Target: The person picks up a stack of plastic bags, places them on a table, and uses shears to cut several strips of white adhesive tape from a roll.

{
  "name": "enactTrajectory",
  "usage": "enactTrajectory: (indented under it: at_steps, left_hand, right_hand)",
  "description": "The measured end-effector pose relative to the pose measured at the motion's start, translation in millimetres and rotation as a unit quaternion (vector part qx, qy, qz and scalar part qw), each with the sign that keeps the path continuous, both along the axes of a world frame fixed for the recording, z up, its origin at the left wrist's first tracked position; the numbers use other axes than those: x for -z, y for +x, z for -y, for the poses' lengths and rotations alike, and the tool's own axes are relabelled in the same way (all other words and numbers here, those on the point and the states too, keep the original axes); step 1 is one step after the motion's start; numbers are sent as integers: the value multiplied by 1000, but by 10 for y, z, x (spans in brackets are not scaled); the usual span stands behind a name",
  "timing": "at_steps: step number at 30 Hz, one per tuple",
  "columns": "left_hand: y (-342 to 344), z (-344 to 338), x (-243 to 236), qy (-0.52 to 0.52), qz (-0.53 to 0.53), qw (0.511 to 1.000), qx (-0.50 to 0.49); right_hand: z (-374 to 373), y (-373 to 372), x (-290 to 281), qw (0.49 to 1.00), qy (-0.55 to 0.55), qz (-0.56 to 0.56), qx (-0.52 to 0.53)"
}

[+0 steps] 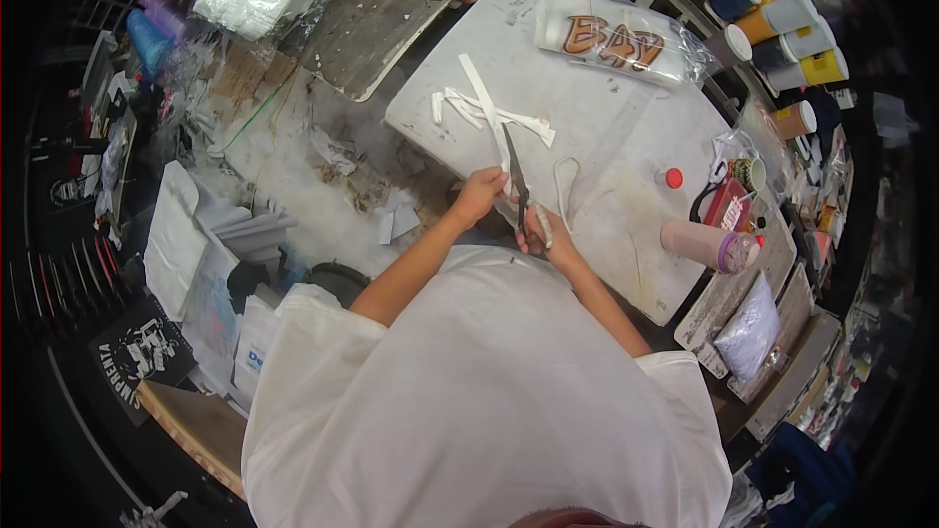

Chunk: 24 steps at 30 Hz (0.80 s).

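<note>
My left hand (pixel 477 196) pinches the lower end of a long white strip (pixel 482 96), which stretches away over the pale worktable (pixel 611 147). In my right hand (pixel 548 237) is a pair of dark scissors (pixel 518 176), with the blades pointing away from me alongside the strip. Whether the blades touch the strip cannot be made out. Several shorter white strips (pixel 528 124) lie crossed just beyond my hands, and a small white piece (pixel 436 108) sits to their left. A thin white cord (pixel 559 176) curves on the table by my right hand.
A clear plastic package with white contents (pixel 616 44) lies at the table's far side. To the right stand a red cap (pixel 669 178), a pink bottle (pixel 696 244) and several paint tubs (pixel 787 15). Left of the table are a stained board (pixel 391 15) and stacked white sheets (pixel 181 235).
</note>
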State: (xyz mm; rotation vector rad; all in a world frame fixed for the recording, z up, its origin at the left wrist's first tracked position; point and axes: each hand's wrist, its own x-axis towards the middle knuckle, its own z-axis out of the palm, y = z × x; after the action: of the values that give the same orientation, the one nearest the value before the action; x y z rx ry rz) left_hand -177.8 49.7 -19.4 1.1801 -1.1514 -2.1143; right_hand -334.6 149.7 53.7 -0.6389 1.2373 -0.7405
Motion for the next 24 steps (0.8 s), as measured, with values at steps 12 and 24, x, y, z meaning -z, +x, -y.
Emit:
enactTrajectory:
  at_steps: [12, 24]
  left_hand:
    - [-12, -58, -51, 13, 15, 1000, -9]
    - [-48, -103, 73, 27, 6, 1000, 10]
  right_hand:
    - [-38, 22, 45, 1000, -16, 4, -7]
    - [-42, 53, 41, 996, -1, 59, 69]
